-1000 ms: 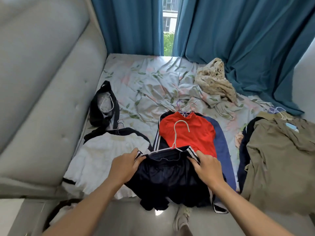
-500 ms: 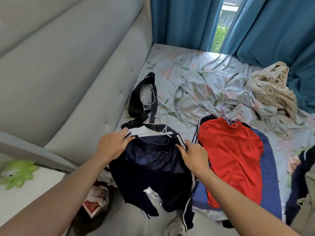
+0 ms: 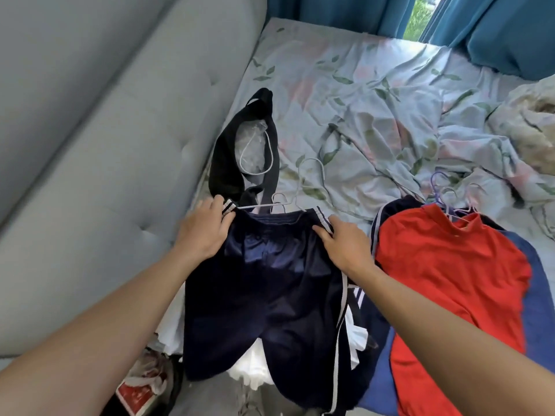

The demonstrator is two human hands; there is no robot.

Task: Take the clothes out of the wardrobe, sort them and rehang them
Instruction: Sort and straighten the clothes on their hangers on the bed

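Dark navy shorts with white side stripes lie at the near edge of the bed, on a white wire hanger. My left hand grips the left end of their waistband and my right hand grips the right end. A white garment shows from under the shorts. To the right lies a red T-shirt on a hanger, on top of a blue garment. A black garment lies beyond the shorts.
A grey padded headboard runs along the left. The floral bedsheet is rumpled, with a crumpled beige cloth at far right. Blue curtains hang behind. A bag with red packaging sits on the floor.
Both hands carried the navy shorts to the left, off the red T-shirt pile and onto the white garment by the headboard. The view swung left and down with them.
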